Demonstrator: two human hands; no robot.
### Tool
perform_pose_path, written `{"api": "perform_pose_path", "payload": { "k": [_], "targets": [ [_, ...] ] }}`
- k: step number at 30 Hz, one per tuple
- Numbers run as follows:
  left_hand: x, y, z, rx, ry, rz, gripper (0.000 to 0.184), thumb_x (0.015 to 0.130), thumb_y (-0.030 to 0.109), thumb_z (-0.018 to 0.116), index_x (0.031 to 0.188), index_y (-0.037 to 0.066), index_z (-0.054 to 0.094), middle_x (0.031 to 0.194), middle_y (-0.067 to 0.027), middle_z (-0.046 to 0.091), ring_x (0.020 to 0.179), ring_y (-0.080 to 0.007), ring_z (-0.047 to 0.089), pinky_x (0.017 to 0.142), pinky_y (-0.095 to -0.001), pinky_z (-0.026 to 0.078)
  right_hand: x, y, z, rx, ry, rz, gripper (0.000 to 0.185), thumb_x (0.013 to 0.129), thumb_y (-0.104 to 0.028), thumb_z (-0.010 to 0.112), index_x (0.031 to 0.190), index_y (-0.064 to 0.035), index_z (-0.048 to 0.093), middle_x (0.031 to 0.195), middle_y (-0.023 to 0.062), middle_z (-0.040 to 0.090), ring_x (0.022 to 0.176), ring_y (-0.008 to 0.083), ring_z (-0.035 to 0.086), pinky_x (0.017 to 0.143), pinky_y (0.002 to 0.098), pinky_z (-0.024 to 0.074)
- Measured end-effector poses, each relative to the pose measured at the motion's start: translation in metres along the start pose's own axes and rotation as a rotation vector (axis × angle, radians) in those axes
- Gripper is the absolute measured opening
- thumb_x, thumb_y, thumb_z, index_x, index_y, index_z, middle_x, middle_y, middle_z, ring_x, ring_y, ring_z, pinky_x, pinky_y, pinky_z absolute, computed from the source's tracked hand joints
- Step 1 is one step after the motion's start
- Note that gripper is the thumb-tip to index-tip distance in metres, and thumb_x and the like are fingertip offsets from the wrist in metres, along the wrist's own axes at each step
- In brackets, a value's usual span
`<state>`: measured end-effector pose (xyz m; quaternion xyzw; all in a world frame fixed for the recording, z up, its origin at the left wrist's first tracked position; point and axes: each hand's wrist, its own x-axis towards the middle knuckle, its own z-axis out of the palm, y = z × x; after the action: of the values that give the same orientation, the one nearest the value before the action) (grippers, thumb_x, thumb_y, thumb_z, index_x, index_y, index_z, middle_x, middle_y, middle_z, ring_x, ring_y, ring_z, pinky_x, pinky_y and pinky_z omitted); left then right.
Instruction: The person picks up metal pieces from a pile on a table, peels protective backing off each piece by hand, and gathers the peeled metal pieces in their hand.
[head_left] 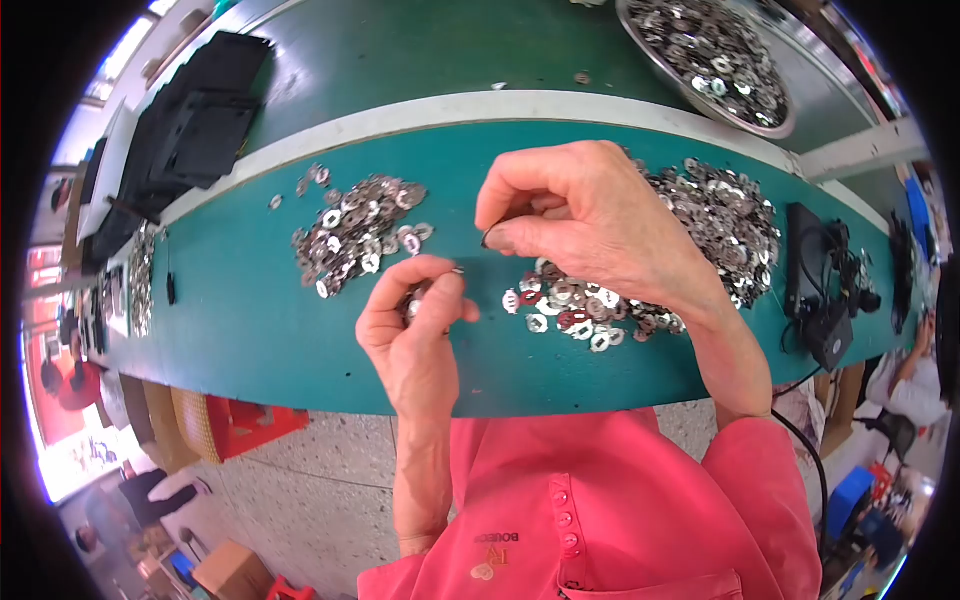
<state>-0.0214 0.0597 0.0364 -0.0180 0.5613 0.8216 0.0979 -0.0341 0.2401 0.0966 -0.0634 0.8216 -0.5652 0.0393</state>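
My left hand (408,325) is closed above the green table, fingers curled round small metal pieces that partly show in the palm. A sliver of metal also shows at its thumb and fingertip. My right hand (595,215) is raised higher, thumb and forefinger pinched on a small dark-edged metal piece (485,240), mostly hidden by the fingers. Left of my hands lies a loose pile of small round slotted metal pieces (350,232). A larger pile (725,220) spreads behind and under my right forearm, with a few reddish pieces (572,319) at its near edge.
A metal bowl (784,130) full of similar pieces stands beyond the white rail (480,105). Black trays (205,120) are stacked at the far left, and a thin dark tool (170,280) lies nearby. A black adapter with cables (828,335) is at the right. Other people are in the background.
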Motion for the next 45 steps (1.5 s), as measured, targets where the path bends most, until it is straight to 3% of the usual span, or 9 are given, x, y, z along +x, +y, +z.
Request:
{"api": "perform_pose_path", "payload": {
  "k": [4, 13, 18, 23, 30, 35, 37, 39, 45],
  "targets": [
    [0.008, -0.016, 0.036, 0.29, -0.211, 0.151, 0.012, 0.08, -0.006, 0.06, 0.089, 0.0, 0.062, 0.08, 0.0025, 0.057, 0.068, -0.0025, 0.048, 0.06, -0.0173, 0.038, -0.019, 0.02, -0.009, -0.127, 0.194, 0.018, 0.006, 0.076, -0.001, 0.06, 0.081, 0.0021, 0.06, 0.067, 0.0056, 0.06, 0.06, 0.0085, 0.055, 0.054, 0.025, 0.0441],
    [0.02, -0.044, 0.047, 0.463, -0.277, 0.341, 0.013, 0.079, -0.007, 0.06, 0.09, 0.0, 0.063, 0.096, -0.0062, 0.063, 0.091, -0.0144, 0.058, 0.078, -0.0254, 0.046, -0.054, 0.04, -0.027, -0.129, 0.492, -0.087, 0.008, 0.077, 0.002, 0.058, 0.085, 0.0, 0.06, 0.074, 0.0041, 0.062, 0.064, 0.0103, 0.058, 0.06, 0.0247, 0.0465],
    [0.018, -0.04, 0.05, 0.672, -0.304, 0.43, 0.019, 0.077, -0.007, 0.058, 0.095, -0.002, 0.063, 0.099, -0.0118, 0.061, 0.093, -0.0203, 0.058, 0.08, -0.028, 0.045, -0.088, 0.038, -0.022, 0.127, 0.384, -0.004, 0.013, 0.075, 0.004, 0.065, 0.086, -0.0011, 0.061, 0.077, 0.0045, 0.063, 0.071, 0.0097, 0.061, 0.064, 0.0228, 0.048],
    [0.009, -0.048, 0.048, 0.713, -0.276, 0.447, 0.031, 0.09, -0.002, 0.037, 0.116, -0.005, 0.054, 0.107, -0.0129, 0.061, 0.097, -0.0201, 0.058, 0.089, -0.0303, 0.042, -0.153, 0.045, -0.038, 0.427, -0.006, 0.228, 0.011, 0.08, -0.003, 0.061, 0.091, -0.0021, 0.062, 0.082, 0.0054, 0.066, 0.075, 0.0124, 0.063, 0.068, 0.0268, 0.0489],
    [0.009, -0.054, 0.046, 0.986, -0.374, 0.624, 0.032, 0.083, -0.004, 0.048, 0.114, -0.005, 0.057, 0.109, -0.0175, 0.06, 0.102, -0.0284, 0.057, 0.091, -0.0372, 0.042, -0.273, 0.093, -0.053, 0.586, -0.15, 0.487, 0.016, 0.079, -0.011, 0.066, 0.092, -0.0021, 0.065, 0.074, 0.0038, 0.066, 0.068, 0.0106, 0.061, 0.061, 0.0255, 0.0466],
    [0.003, -0.052, 0.049, 0.991, -0.337, 0.733, 0.034, 0.074, -0.009, 0.054, 0.108, -0.006, 0.059, 0.107, -0.018, 0.06, 0.099, -0.03, 0.058, 0.087, -0.0378, 0.045, -0.369, 0.104, -0.09, 0.57, 0.291, 0.696, 0.01, 0.077, -0.009, 0.068, 0.083, -0.0005, 0.068, 0.076, 0.0076, 0.067, 0.068, 0.0112, 0.063, 0.055, 0.0216, 0.0483],
    [0.005, -0.054, 0.043, 0.979, -0.31, 0.768, 0.035, 0.073, -0.01, 0.054, 0.107, -0.006, 0.06, 0.105, -0.0181, 0.06, 0.098, -0.0299, 0.058, 0.086, -0.0375, 0.046, -0.412, 0.123, -0.104, 0.647, 0.597, 0.508, 0.015, 0.073, 0.0, 0.069, 0.088, -0.0013, 0.067, 0.078, 0.0088, 0.066, 0.066, 0.0106, 0.063, 0.053, 0.0225, 0.0482],
    [0.005, -0.054, 0.039, 0.96, -0.359, 0.755, 0.034, 0.081, -0.008, 0.053, 0.115, -0.006, 0.056, 0.108, -0.0129, 0.058, 0.1, -0.0224, 0.055, 0.09, -0.0344, 0.042, -0.41, 0.122, -0.119, 0.634, 1.153, 0.404, 0.017, 0.079, -0.007, 0.065, 0.095, -0.0032, 0.065, 0.077, 0.0018, 0.064, 0.064, 0.0072, 0.06, 0.052, 0.0176, 0.0445],
    [0.006, -0.056, 0.036, 0.974, -0.323, 0.786, 0.032, 0.081, -0.007, 0.054, 0.113, -0.006, 0.057, 0.106, -0.0126, 0.059, 0.098, -0.0222, 0.054, 0.088, -0.0342, 0.043, -0.415, 0.16, -0.22, -0.166, 1.62, 0.621, 0.024, 0.077, -0.019, 0.062, 0.096, -0.0053, 0.065, 0.074, -0.0009, 0.061, 0.063, 0.0059, 0.052, 0.055, 0.0209, 0.0395]
  ]
}}
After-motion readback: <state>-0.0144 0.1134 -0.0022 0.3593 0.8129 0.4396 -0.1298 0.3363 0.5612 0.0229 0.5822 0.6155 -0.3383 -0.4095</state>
